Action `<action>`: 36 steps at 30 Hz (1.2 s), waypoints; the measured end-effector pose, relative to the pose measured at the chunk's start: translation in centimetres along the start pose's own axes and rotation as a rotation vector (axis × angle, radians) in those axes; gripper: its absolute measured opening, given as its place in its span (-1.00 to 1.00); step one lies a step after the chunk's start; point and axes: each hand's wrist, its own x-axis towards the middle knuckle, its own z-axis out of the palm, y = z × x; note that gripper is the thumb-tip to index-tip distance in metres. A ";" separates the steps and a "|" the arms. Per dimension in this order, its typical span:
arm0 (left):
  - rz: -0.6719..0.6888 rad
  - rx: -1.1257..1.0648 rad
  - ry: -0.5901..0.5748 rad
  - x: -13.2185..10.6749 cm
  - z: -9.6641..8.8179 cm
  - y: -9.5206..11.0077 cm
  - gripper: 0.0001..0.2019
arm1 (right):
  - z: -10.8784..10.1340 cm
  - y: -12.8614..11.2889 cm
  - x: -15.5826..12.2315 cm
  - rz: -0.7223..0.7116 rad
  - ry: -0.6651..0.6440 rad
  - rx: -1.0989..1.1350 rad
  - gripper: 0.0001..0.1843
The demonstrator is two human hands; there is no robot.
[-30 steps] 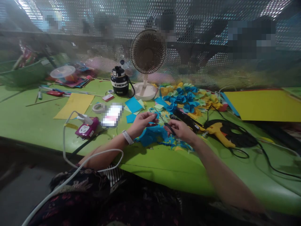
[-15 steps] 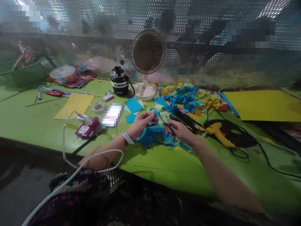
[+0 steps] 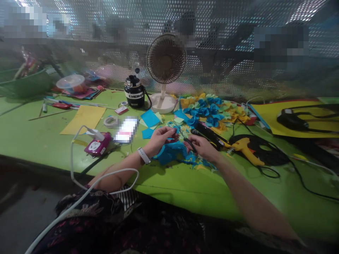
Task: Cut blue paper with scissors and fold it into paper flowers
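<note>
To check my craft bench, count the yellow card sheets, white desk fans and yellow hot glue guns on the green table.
Yellow card sheets: 2
White desk fan: 1
Yellow hot glue gun: 1
Total: 4

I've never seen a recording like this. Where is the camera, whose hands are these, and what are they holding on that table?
This is one view from a camera worn on a person's head, looking forward and down; no machine is involved. The right hand holds scissors. The left hand, with a watch on its wrist, pinches a bit of blue paper above a heap of blue paper. The green table also carries paper flowers in blue and yellow, a glue gun and a small fan.
</note>
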 end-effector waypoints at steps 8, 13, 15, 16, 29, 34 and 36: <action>-0.009 -0.005 0.015 0.1 0.0 0.0 -0.64 | 0.0 0.1 0.0 -0.011 0.029 -0.024 -0.42; -0.010 0.017 0.032 0.2 -0.1 0.1 -0.64 | 0.0 0.3 0.0 -0.028 0.049 -0.036 -0.43; -0.007 0.027 0.034 0.2 -0.2 0.1 -0.64 | -0.1 0.3 0.0 -0.034 0.051 -0.025 -0.44; -0.005 0.031 0.036 0.2 -0.2 0.1 -0.64 | -0.1 0.4 0.0 -0.034 0.051 -0.019 -0.44; 0.028 0.033 0.047 0.4 -0.3 0.2 -0.62 | -0.2 0.3 0.1 -0.020 0.054 -0.030 -0.42; 0.018 0.042 0.050 0.5 -0.4 0.3 -0.61 | -0.1 0.1 0.0 0.002 0.050 -0.039 -0.41; 0.019 0.045 0.052 0.6 -0.5 0.3 -0.62 | -0.2 0.1 0.0 0.009 0.047 -0.048 -0.41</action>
